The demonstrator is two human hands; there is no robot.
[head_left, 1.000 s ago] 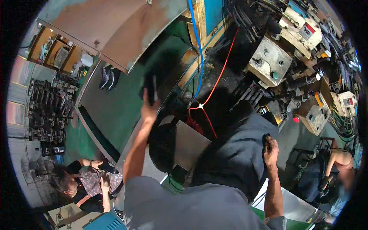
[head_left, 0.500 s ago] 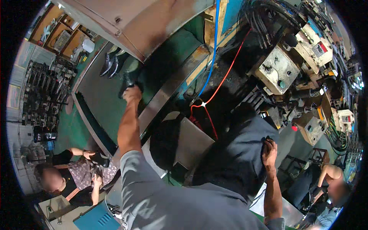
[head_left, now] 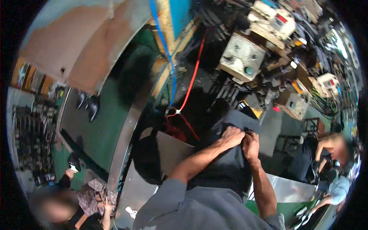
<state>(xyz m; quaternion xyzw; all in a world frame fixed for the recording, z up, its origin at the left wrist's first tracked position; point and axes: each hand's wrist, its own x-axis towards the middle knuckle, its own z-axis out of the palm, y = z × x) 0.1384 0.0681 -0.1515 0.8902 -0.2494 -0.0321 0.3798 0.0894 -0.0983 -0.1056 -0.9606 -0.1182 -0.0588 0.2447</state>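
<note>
From my seat, both hands sit just right of centre. My left hand [head_left: 232, 137] and right hand [head_left: 251, 145] are side by side, knuckles touching, both curled tight into a fold of the dark cloth [head_left: 226, 168] that drapes down over my lap toward six o'clock. The fingers are bunched and pressed into the fabric, pinching its upper edge between them; the fingertips themselves are buried in the cloth, so I cannot tell exactly how they meet.

At nine o'clock from the hands lies a grey flat board [head_left: 172, 151], with a dark rounded bag-like shape [head_left: 143, 161] just beside it. A red cable [head_left: 193, 78] and a blue cable [head_left: 166, 57] run down from twelve o'clock and meet near a white tie above the board. A beige machine box [head_left: 241, 57] stands at one o'clock, well apart. A green conveyor belt [head_left: 103, 130] stretches at ten o'clock, carrying a pair of dark shoes [head_left: 89, 105]. One seated person [head_left: 73, 203] is at eight o'clock, another [head_left: 333, 161] at three o'clock.
</note>
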